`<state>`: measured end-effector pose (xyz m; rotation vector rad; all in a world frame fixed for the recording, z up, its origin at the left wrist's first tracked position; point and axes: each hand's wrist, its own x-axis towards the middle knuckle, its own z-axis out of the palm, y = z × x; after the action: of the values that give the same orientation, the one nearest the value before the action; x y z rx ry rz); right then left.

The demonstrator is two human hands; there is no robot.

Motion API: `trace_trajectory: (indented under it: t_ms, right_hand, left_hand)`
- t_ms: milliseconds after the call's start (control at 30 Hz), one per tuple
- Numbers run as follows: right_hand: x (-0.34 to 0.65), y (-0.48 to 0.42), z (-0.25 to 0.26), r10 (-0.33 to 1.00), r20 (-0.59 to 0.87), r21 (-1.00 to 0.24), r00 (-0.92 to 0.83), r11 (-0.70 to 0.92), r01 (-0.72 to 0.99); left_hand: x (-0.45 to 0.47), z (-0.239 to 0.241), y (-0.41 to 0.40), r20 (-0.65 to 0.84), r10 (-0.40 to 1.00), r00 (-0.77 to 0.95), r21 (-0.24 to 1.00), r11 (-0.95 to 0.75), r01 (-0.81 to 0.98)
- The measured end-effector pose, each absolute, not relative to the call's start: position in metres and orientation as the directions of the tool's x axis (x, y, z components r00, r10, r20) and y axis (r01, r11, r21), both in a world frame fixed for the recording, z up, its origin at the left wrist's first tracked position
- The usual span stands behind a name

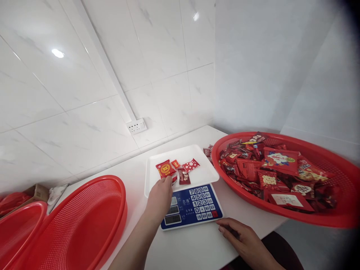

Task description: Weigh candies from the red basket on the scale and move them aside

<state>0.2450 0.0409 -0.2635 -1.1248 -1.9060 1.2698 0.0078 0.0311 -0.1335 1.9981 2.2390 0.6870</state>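
Observation:
My left hand [161, 197] reaches over the front edge of the white weighing tray [152, 165], its fingers closed at a small red snack packet [174, 179] that shows only in part. Just beyond the fingertips lies a larger red and gold packet [165, 169]. Around it on the tray are a dark red packet [184, 176], a white-dotted red packet [191, 165] and a small orange-red one [175, 164]. The tray sits on a digital scale with a blue keypad panel [185, 206]. My right hand [239, 234] rests loosely by the panel's near right corner, fingers apart, holding nothing.
A large red basket [332, 153] heaped with red snack packets stands at the right, with a few packets [208, 152] beside its rim. Two red baskets [114, 187] are at the left, near a cardboard box [39, 193]. A wall socket [137, 126] is behind the white table [194, 243].

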Motion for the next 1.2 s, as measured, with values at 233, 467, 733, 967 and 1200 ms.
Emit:
trace_trajectory:
  t_ms: [233, 467, 733, 967, 1200]
  right_hand:
    - [0.245, 0.029, -0.24, 0.787, -0.01, -0.956, -0.617, 0.173, 0.236]
    - [0.23, 0.02, -0.214, 0.627, -0.09, -0.943, -0.774, 0.197, 0.269]
    - [0.222, 0.014, -0.215, 0.655, -0.046, -0.932, -0.754, 0.243, 0.268]
    - [0.219, 0.013, -0.214, 0.643, -0.066, -0.938, -0.763, 0.221, 0.268]
    - [0.215, 0.027, -0.234, 0.657, -0.127, -0.988, -0.743, -0.017, 0.153]
  left_hand:
    - [0.036, -0.146, -0.036, -0.023, 0.999, -0.026, 0.806, 0.034, 0.591]
    - [0.05, -0.194, -0.056, -0.177, 0.984, 0.012, 0.848, 0.146, 0.51]
    - [0.044, -0.196, -0.06, -0.264, 0.964, 0.036, 0.757, 0.183, 0.627]
    - [0.046, -0.202, -0.061, -0.211, 0.969, 0.125, 0.796, 0.096, 0.598]
    - [0.018, -0.179, -0.035, -0.006, 1.0, -0.017, 0.721, 0.016, 0.692]
